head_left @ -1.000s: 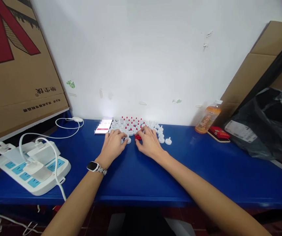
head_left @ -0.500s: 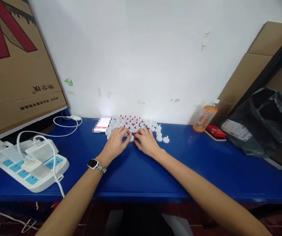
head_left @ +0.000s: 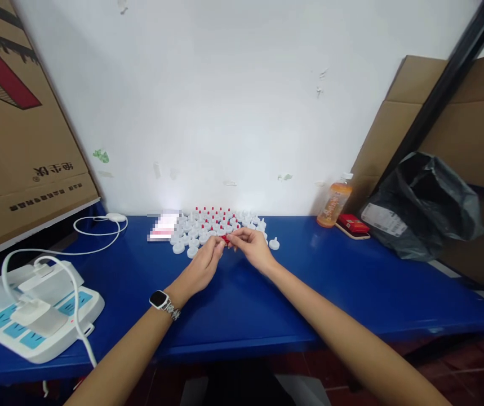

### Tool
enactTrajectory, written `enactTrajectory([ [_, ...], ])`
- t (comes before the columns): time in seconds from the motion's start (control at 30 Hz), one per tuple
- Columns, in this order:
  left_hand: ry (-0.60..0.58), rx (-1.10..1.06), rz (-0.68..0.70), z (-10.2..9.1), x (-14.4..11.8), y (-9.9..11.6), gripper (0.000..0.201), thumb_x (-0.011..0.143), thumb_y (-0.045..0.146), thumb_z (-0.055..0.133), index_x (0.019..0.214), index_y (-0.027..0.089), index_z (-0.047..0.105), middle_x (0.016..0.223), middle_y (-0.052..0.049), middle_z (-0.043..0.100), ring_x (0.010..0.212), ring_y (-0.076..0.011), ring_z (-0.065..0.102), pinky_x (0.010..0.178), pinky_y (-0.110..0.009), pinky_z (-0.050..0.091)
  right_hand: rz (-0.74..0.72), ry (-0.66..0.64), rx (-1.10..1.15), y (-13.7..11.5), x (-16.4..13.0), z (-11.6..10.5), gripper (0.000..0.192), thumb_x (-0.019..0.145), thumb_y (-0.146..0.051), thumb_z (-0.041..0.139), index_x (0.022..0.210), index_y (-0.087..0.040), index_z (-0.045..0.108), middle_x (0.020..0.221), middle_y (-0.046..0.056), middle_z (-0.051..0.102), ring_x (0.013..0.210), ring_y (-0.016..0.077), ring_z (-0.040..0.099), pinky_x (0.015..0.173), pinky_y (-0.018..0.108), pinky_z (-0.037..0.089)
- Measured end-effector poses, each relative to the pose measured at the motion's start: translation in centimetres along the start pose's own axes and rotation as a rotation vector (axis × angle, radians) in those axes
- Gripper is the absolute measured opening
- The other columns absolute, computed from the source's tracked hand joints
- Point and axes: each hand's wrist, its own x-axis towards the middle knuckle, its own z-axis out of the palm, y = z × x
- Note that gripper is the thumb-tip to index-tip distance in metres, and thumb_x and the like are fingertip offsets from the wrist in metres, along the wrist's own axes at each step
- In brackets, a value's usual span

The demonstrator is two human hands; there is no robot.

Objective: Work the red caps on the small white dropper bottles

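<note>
My left hand point(head_left: 204, 263) is closed, its thumb and fingers drawn together; whatever lies inside is hidden. My right hand point(head_left: 251, 246) pinches at a few small red caps point(head_left: 225, 239), and its fingertips nearly meet those of the left. Behind both hands spreads a cluster of white, round nozzle lids point(head_left: 191, 252) with thin spouts. Several at the back wear red tips point(head_left: 213, 209), while the lids along the sides have bare spouts. One white lid point(head_left: 274, 243) stands apart, right of the right hand.
On the blue table point(head_left: 301, 293), a white power strip point(head_left: 72, 332) with chargers and cables occupies the left. An orange drink bottle point(head_left: 335, 202), a red box point(head_left: 354, 223) on a phone and a dark plastic bag point(head_left: 427, 208) stand at the right. Behind is a white wall.
The view has shifted slightly right. My left hand has drawn back toward me from the white lids, uncovering several, and turned inward. My right hand's fingertips have closed at the red caps.
</note>
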Motion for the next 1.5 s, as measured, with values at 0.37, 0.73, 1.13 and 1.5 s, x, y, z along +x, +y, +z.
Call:
enactTrajectory([
  [0.37, -0.079, 0.020, 0.005, 0.8, -0.2, -0.8, 0.038, 0.098, 0.038, 0.044, 0.129, 0.021, 0.032, 0.130, -0.014, 0.056, 0.119, -0.0250, 0.059, 0.099, -0.042, 0.048, -0.002, -0.075, -0.008, 0.2, -0.7, 1.2, 0.030, 0.073, -0.045, 0.076, 0.081, -0.017, 0.065, 0.072, 0.002, 0.068, 0.062, 0.0137, 0.061, 0.061, 0.026, 0.048],
  [0.73, -0.080, -0.079, -0.025, 1.3, -0.2, -0.1, 0.037, 0.098, 0.038, 0.042, 0.128, 0.021, 0.031, 0.129, -0.015, 0.056, 0.117, -0.0238, 0.060, 0.097, -0.040, 0.049, -0.158, 0.055, -0.250, 0.1, -1.9, 2.2, 0.033, 0.087, -0.040, 0.062, 0.063, -0.018, 0.055, 0.059, -0.003, 0.052, 0.056, 0.0104, 0.043, 0.055, 0.024, 0.034],
  [1.13, 0.021, -0.153, -0.045, 1.5, -0.1, 0.4, 0.032, 0.096, 0.031, 0.045, 0.124, 0.020, 0.035, 0.123, -0.012, 0.058, 0.106, -0.0201, 0.062, 0.094, -0.037, 0.050, -0.143, -0.008, -0.266, -0.2, -1.3, 2.4, 0.020, 0.085, -0.037, 0.060, 0.077, -0.020, 0.052, 0.068, -0.004, 0.054, 0.062, 0.0118, 0.048, 0.060, 0.025, 0.038],
  [1.5, 0.417, 0.331, -0.149, -4.2, 0.4, -0.7, 0.019, 0.089, 0.036, 0.052, 0.101, 0.021, 0.053, 0.086, -0.002, 0.056, 0.079, -0.0182, 0.056, 0.071, -0.031, 0.043, -0.254, -0.125, -0.539, -1.9, 5.2, 0.0, 0.003, 0.079, -0.022, 0.059, 0.079, -0.019, 0.056, 0.069, -0.002, 0.060, 0.062, 0.0120, 0.054, 0.059, 0.024, 0.040],
])
